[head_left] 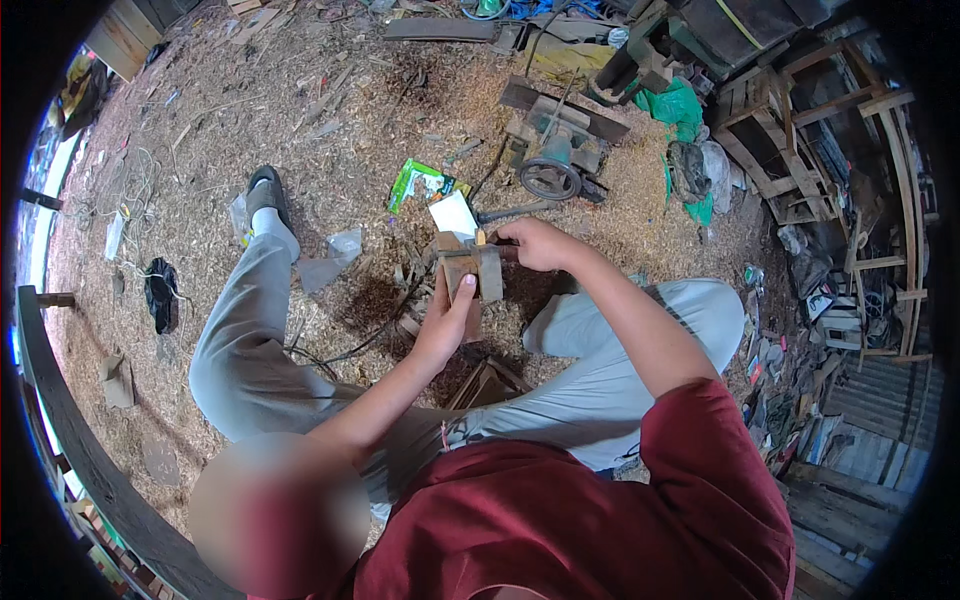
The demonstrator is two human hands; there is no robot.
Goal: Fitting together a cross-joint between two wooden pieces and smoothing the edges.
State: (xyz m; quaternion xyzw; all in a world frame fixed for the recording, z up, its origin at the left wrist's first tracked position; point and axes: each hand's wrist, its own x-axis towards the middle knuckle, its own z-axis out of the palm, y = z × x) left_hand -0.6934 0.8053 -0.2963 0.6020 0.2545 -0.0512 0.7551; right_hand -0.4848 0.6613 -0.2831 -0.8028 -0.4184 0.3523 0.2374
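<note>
**Wood block held over a sawdust floor**

A small wood block [468, 275] is held between both hands, above the sawdust floor [330, 130] and between the knees of a seated person. It is brown and squarish, made of short pieces joined together, with a paler grey face toward the right. A white sheet [453, 214] is seen just behind its top edge.

The block is cupped from below and from the left by the left hand [446, 320]; the thumb is pressed up against its near face and the fingers are wrapped loosely behind it. Its upper right corner is gripped by the right hand [540, 243], the fingers being curled closed there; whether something small is pinched in them cannot be told.

The floor is covered with shavings and scraps. A green packet [420, 182] is lying just beyond the sheet, and a motor with a pulley [552, 165] is set farther back. Wooden frames [800, 150] are stacked at the right.
</note>
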